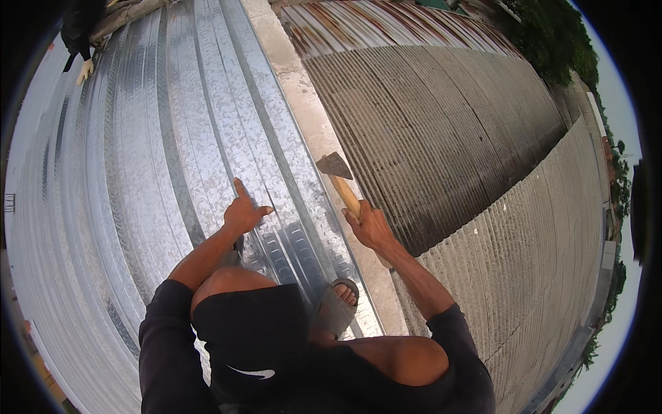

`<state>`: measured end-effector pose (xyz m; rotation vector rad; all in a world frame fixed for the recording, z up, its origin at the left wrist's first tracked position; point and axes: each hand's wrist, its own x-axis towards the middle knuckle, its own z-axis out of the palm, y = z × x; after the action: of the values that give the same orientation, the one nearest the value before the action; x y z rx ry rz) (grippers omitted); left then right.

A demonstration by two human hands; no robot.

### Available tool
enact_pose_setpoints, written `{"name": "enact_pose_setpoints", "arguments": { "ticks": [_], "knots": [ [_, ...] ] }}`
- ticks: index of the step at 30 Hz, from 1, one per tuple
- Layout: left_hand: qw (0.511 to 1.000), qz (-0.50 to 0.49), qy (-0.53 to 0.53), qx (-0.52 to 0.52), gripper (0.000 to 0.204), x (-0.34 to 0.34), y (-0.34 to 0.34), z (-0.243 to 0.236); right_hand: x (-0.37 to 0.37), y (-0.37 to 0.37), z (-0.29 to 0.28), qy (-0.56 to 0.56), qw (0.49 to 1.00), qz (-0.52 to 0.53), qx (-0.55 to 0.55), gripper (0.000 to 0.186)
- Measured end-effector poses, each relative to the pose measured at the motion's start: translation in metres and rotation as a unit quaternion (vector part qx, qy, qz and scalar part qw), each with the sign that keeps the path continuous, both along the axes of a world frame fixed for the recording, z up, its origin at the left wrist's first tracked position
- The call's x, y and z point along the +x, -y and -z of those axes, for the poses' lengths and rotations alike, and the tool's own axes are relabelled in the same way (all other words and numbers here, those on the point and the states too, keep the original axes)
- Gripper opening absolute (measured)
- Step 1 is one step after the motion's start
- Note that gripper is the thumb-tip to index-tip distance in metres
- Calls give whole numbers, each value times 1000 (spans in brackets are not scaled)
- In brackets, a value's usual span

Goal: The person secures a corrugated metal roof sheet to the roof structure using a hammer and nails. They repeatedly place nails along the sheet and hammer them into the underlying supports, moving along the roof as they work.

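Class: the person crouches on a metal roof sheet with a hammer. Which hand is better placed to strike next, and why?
Right, probably. The right hand grips the hammer, head raised over the sheet's edge. The left hand holds no tool and rests on the sheet.

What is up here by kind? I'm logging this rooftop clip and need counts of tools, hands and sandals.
Hammer, held in the right hand: 1
Bare hands, with the left hand on the metal sheet: 2
Sandal: 1
Total: 4

The hammer (pixel 339 181) handle's lower end is hidden inside the right hand (pixel 369 226) — beyond it, a far person (pixel 81 31) at the top-left is cut off, face unseen.
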<state>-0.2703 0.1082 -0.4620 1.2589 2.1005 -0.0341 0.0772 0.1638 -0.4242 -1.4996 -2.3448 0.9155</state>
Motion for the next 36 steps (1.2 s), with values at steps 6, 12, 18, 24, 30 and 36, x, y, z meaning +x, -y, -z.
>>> {"name": "enact_pose_setpoints", "arguments": {
  "ticks": [6, 12, 18, 24, 30, 36],
  "knots": [
    [1000, -8, 15, -2, 137, 0, 3, -2, -15, -12, -106, -315, 935, 7, 161, 22],
    [999, 33, 25, 29, 137, 17, -17, 8, 25, 10, 58, 135, 991, -20, -19, 45],
    [1000, 2, 3, -7, 135, 2, 0, -3, -16, 1, -52, -43, 996, 60, -43, 36],
    [999, -11, 29, -17, 136, 6, -1, -7, 7, 6, -19, -204, 976, 28, 67, 36],
    [1000, 0, 31, -1, 136, 15, -8, -8, 10, 28, 36, 109, 991, 18, -70, 46],
    [1000, -4, 18, -12, 135, 2, -2, -6, -30, -16, -123, -216, 970, 49, 97, 33]
  ]
}}
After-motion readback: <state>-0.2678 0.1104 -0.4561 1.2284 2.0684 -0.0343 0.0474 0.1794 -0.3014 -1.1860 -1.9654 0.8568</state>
